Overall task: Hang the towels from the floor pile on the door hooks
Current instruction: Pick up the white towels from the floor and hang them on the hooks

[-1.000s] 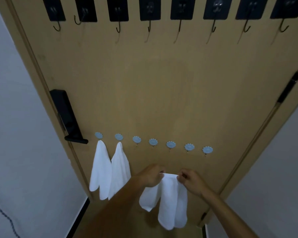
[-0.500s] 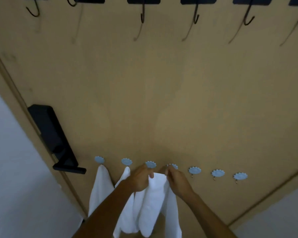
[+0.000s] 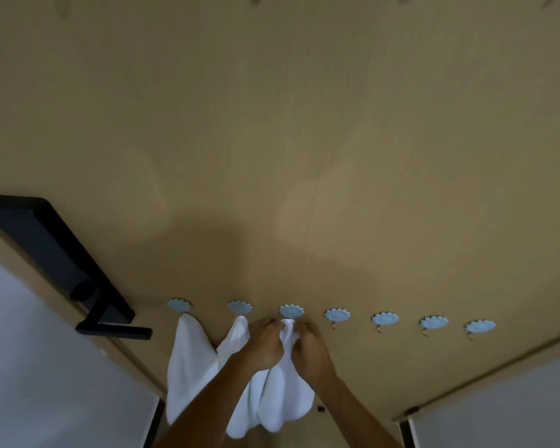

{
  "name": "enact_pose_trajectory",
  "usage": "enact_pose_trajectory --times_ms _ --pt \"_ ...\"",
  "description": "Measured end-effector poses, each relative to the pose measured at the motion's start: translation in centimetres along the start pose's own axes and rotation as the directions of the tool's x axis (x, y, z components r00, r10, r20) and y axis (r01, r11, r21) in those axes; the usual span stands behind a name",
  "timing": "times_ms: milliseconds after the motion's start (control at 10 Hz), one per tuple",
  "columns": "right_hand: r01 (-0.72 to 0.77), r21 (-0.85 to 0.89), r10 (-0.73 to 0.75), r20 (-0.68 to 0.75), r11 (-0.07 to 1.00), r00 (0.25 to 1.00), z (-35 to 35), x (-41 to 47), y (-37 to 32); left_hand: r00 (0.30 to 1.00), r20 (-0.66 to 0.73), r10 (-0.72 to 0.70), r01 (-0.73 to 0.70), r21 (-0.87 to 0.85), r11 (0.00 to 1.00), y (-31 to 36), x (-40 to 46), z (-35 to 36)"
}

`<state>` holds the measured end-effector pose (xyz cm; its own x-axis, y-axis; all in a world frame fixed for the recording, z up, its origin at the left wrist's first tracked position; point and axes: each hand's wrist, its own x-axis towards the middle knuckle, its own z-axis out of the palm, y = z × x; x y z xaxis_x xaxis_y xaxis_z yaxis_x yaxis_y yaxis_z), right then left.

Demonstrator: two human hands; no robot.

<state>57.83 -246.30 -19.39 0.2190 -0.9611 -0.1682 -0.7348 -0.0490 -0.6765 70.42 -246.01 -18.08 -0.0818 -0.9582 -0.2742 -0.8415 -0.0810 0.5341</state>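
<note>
Head view: both hands, left (image 3: 265, 342) and right (image 3: 307, 349), pinch the towel (image 3: 285, 392) bunched right under the third hook (image 3: 291, 311), and if that fold misses the prong on release, it drops to the floor.

A white towel (image 3: 286, 392) hangs bunched just below the third hook (image 3: 291, 311), its top pinched at the hook. Two more white towels (image 3: 188, 360) hang from the two hooks (image 3: 179, 305) to its left.
</note>
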Motion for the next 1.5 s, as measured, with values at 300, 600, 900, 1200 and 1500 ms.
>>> enact_pose_trajectory --times_ms 300,600,900,1200,1500 --pt "0.028 0.053 -0.022 -0.109 0.998 0.994 0.0 -0.7 0.8 0.999 -0.004 0.036 -0.036 0.006 0.999 0.2 1.7 1.7" --pt "0.030 0.141 -0.032 0.011 0.990 0.999 0.5 0.1 -0.4 0.995 0.022 -0.099 0.101 -0.158 0.982 -0.6 0.8 0.7" --pt "0.020 0.064 -0.018 -0.040 0.998 0.999 0.4 -0.1 0.1 0.997 0.045 -0.063 0.073 -0.270 0.960 0.8 0.7 1.1" --pt "-0.005 0.108 0.005 -0.004 0.994 1.000 0.4 -1.7 -0.2 0.996 -0.012 -0.088 0.085 -0.146 0.986 0.7 -0.2 0.9" --pt "-0.094 -0.158 0.082 -0.082 0.983 0.993 -1.6 -5.4 2.3 0.967 -0.129 0.219 -0.160 0.359 0.919 4.3 -2.0 2.5"
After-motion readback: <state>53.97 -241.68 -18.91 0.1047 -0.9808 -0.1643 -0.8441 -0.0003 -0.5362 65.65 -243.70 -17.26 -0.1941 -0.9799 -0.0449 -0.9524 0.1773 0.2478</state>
